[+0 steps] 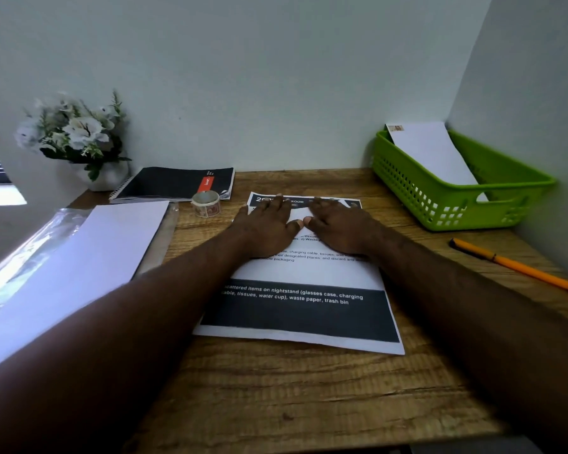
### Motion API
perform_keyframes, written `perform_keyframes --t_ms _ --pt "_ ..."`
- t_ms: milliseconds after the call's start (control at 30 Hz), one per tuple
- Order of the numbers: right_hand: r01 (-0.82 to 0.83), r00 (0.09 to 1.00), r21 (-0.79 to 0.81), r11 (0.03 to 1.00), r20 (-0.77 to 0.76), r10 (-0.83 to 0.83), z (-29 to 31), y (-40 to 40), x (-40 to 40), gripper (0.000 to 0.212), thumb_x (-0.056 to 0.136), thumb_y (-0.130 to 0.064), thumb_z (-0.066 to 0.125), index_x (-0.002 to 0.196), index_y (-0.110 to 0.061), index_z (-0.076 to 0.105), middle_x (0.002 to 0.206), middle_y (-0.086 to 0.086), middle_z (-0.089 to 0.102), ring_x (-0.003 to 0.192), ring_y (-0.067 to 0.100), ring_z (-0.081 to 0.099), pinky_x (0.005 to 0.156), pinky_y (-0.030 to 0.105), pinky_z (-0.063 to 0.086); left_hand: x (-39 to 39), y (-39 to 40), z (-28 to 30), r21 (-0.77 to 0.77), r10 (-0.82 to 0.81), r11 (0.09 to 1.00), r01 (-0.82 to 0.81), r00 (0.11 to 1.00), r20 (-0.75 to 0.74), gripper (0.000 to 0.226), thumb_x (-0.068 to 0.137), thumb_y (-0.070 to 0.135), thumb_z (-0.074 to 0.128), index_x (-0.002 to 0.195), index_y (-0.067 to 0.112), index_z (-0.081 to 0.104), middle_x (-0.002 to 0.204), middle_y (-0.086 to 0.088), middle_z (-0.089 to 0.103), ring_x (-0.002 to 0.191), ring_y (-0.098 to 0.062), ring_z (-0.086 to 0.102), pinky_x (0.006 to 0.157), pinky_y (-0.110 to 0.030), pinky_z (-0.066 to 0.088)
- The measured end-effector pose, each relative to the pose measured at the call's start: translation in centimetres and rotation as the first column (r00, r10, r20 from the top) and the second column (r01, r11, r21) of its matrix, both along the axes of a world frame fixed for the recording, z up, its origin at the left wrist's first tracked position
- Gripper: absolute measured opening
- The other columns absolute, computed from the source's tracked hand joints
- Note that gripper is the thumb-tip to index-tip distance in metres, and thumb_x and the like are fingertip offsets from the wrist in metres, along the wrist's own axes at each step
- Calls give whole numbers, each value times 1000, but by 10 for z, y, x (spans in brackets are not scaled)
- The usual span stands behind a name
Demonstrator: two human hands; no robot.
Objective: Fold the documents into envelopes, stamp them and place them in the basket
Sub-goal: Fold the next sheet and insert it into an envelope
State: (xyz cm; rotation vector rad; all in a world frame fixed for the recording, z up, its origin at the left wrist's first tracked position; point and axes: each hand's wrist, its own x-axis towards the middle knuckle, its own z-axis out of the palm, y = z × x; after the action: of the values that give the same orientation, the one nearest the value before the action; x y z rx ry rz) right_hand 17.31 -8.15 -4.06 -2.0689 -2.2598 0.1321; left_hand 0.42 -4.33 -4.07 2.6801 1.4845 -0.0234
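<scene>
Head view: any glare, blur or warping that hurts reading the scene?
Head view: daylight from the left glares off the plastic sleeve; the flowers are soft and smeared; the wide lens bows the desk edge and stretches the forearms; the printed sheet under both hands is partly readable.

Bare tabletop (309,394) near edge, open. Far side crowded: stamp roll (206,203) and notebook (174,184) left of the document (302,283), green basket (456,181) right corner, orange pencil (518,267) along right wall.
</scene>
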Motion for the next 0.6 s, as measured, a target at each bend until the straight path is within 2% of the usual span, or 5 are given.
perform_keyframes --t_ms 200,367,433,533,600 --pt "44 998 21 999 45 -45 -7 3 2 68 95 -60 16 152 -22 13 160 -3 13 147 18 12 118 49 11 -13 -15 6 -91 53 995 -51 998 20 82 92 68 13 153 16 -7 161 -3 -12 148 -21 -8 116 -51 -3" --pt "80 995 -14 997 56 -79 -7 1 -1 66 94 -62 15 152 -29 12 160 -7 10 147 15 9 117 51 7 -37 -35 10 -93 153 983 -159 986 -72 92 85 77 11 153 16 -2 161 -5 -3 149 -22 -3 115 -55 -9" --pt "105 993 5 994 58 -105 -5 -3 -2 65 93 -64 14 151 -33 13 160 -8 9 147 19 8 116 55 6 -49 -41 10 -23 189 981 -190 981 -36 92 86 76 13 153 15 1 161 -6 1 149 -23 0 115 -54 -10" --pt "93 991 174 980 81 -108 -2 -14 -8 64 93 -64 15 150 -35 14 160 -7 6 148 23 2 114 59 -2 -86 -44 13 245 235 936 -254 966 104 75 92 61 25 151 16 13 159 -7 15 147 -26 13 116 -58 3" --pt "15 997 267 964 67 -34 4 -21 -21 63 95 -62 18 151 -33 14 161 -7 5 148 18 0 115 57 -7 -120 -43 20 268 369 883 -384 923 107 62 93 48 35 148 21 25 157 -4 24 144 -28 20 115 -57 9"
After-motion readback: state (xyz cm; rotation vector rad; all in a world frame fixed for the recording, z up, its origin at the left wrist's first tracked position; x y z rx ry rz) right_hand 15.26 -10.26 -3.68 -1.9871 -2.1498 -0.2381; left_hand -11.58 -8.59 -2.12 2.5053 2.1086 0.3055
